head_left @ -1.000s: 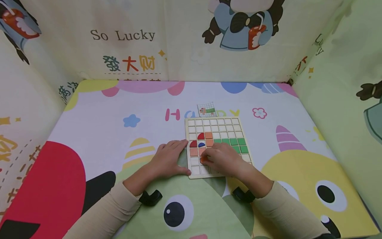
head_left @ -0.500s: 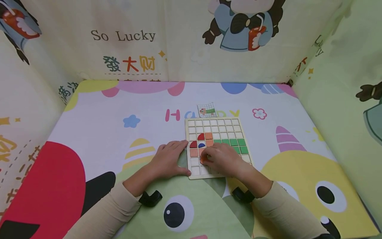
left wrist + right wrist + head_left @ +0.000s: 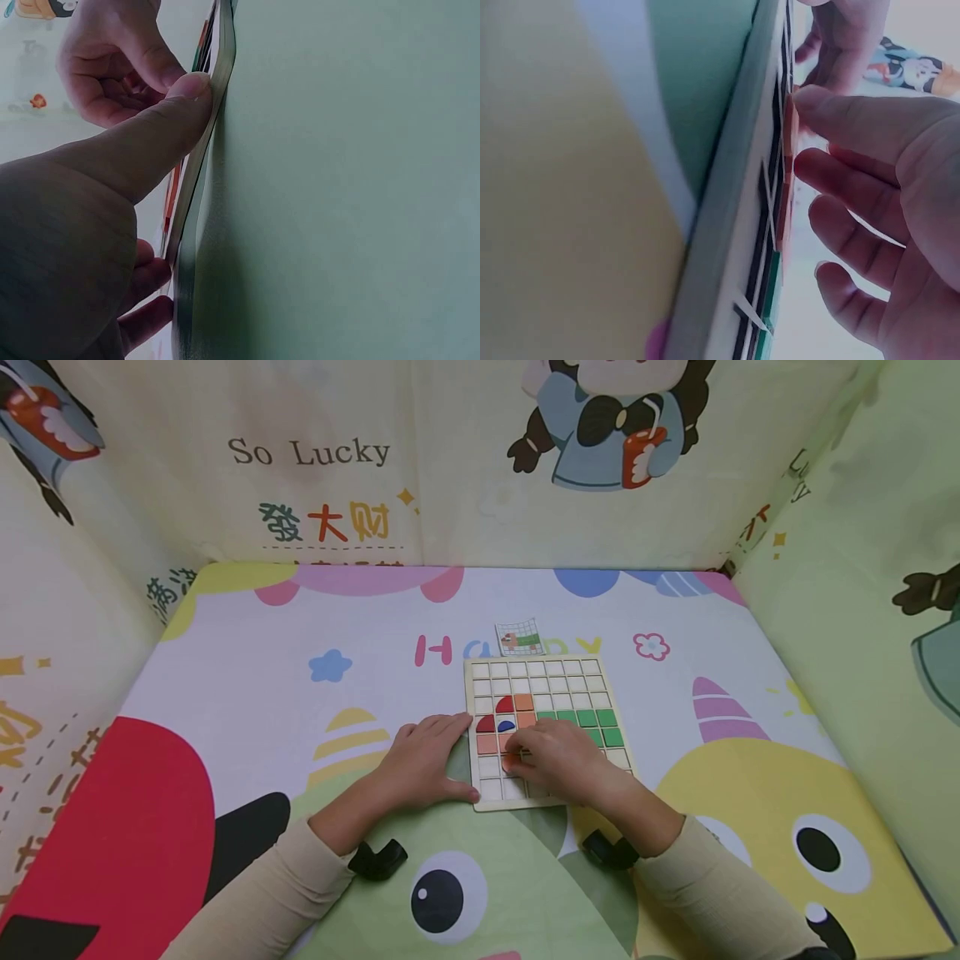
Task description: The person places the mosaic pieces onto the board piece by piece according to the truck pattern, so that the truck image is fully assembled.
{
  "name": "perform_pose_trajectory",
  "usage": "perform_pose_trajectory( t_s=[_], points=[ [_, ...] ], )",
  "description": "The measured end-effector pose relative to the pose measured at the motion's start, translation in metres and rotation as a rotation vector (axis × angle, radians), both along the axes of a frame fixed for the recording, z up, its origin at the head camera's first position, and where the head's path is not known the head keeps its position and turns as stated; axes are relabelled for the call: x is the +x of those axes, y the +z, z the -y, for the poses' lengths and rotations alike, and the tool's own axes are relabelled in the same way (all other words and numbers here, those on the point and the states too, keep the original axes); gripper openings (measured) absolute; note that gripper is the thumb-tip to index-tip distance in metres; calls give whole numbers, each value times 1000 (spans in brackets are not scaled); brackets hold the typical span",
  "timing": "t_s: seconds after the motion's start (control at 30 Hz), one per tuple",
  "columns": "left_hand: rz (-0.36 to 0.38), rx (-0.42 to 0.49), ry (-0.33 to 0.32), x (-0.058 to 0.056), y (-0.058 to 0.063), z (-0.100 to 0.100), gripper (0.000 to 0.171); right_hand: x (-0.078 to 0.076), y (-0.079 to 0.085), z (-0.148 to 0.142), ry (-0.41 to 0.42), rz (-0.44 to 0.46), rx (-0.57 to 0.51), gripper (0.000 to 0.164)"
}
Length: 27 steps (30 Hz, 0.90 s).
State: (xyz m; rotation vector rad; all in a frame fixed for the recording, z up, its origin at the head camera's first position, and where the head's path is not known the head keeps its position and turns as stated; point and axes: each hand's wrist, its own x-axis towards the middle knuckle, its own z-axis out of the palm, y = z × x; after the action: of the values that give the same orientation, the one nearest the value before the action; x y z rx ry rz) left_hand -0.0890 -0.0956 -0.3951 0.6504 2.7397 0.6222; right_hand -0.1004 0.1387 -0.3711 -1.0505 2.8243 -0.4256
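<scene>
A square white gridded board (image 3: 491, 789) lies flat on the table, with several coloured tiles in its cells. My left hand (image 3: 426, 758) rests along the board's left side, fingers stretched out and thumb at the near left corner; in the left wrist view that thumb (image 3: 161, 131) touches the board's edge. My right hand (image 3: 562, 760) is over the lower middle of the board, fingers bent. Its thumb and fingertips pinch a small orange tile (image 3: 788, 127) at the board's surface. Palm and fingers hide the cells beneath.
Green tiles (image 3: 597, 717) fill cells on the right; red tiles (image 3: 486, 722), salmon tiles (image 3: 487, 742) and a blue half-round tile (image 3: 506, 725) sit on the left. A small picture card (image 3: 520, 637) lies behind the board. A printed cloth wall (image 3: 465, 527) stands behind the table.
</scene>
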Motion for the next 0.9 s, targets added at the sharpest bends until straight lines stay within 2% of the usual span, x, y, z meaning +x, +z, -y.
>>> perform_pose_trajectory(
  t_s=[0.23, 0.57, 0.9],
  points=[
    [0, 1, -3, 0, -1, 0, 106, -3, 5, -18, -123, 177, -66, 33],
    [-4, 7, 1, 0, -1, 0, 106, -6, 9, -59, -177, 149, -98, 38],
    [-4, 2, 1, 1, 2, 0, 106, -10, 9, -100, -285, 203, -104, 47]
  ],
)
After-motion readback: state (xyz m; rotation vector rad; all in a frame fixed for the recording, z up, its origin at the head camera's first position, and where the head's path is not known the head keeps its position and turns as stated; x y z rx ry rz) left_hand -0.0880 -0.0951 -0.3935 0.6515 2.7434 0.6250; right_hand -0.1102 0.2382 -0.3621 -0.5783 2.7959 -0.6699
